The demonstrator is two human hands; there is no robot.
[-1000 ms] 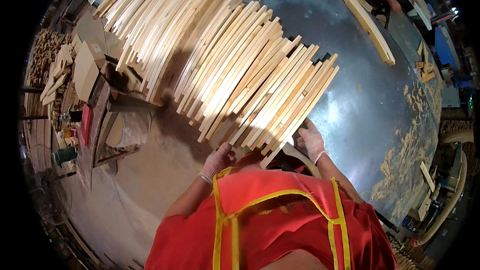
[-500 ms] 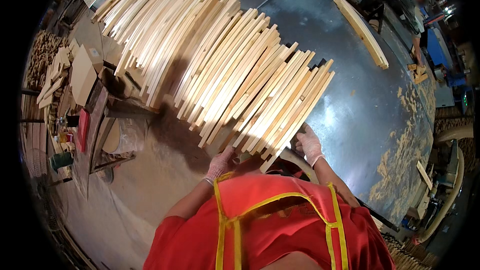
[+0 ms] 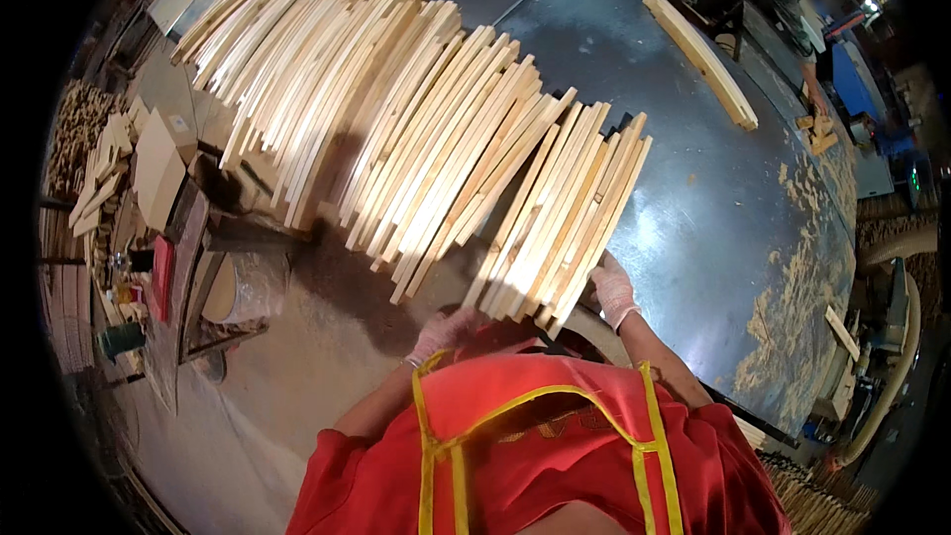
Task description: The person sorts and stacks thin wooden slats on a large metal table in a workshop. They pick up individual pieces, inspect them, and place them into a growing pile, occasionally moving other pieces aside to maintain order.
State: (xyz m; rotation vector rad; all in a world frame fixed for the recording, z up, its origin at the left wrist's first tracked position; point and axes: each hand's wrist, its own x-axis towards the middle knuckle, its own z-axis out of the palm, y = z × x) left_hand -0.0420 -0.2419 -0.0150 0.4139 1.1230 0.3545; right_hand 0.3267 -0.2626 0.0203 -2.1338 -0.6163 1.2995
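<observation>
A long row of pale wooden strips (image 3: 396, 139) lies side by side on the metal table, slanting toward me. At its right end, a separate bundle of wooden strips (image 3: 566, 228) stands apart from the row by a dark wedge-shaped gap. My left hand (image 3: 443, 333), in a pale knit glove, is closed at the bundle's near left corner; its fingertips are partly hidden. Against the bundle's right side, near the table edge, my gloved right hand (image 3: 613, 294) is closed with its fingers partly behind the outer strip. The bundle's near ends overhang toward my red apron.
The grey metal table (image 3: 713, 228) carries a few strips (image 3: 701, 59) at the far right and sawdust (image 3: 783, 347) along its right side. A wooden stand (image 3: 198, 258) with a red object (image 3: 163, 275) is at left. A pale hose (image 3: 897, 367) curves at the right.
The right-hand bundle has come away from the row and nearer to me, opening a gap between them. My left hand has shifted slightly with it; the right hand stays at the bundle's side.
</observation>
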